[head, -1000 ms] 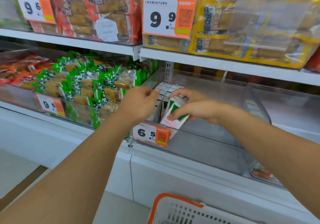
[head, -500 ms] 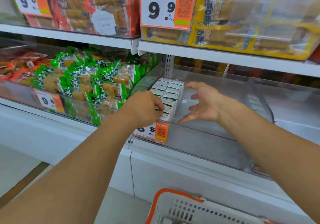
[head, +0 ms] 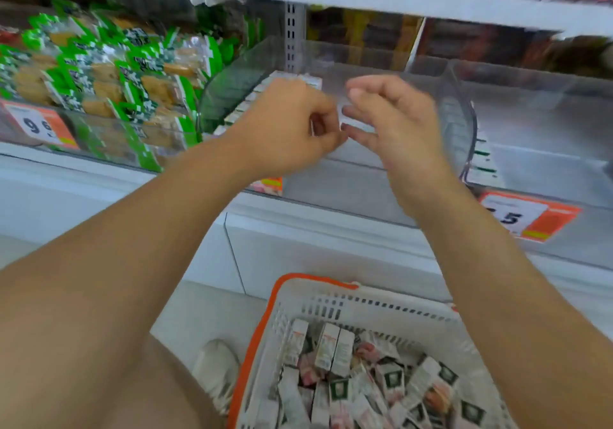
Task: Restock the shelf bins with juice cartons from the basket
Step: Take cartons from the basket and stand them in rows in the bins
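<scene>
Store shelf, clear bin (head: pixel 457 123): stocked cartons (head: pixel 292 78) at its left. Left hand (head: pixel 285 126) curled, apparently empty; right hand (head: pixel 394 120) open, empty. Between placements; next, reach down to basket (head: pixel 331 299) cartons (head: pixel 335 345).

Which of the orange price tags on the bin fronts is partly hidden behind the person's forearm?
The middle orange tag, under the left hand, with only a corner showing. The tag by the green packets and the right-hand tag are in plain view.
</scene>
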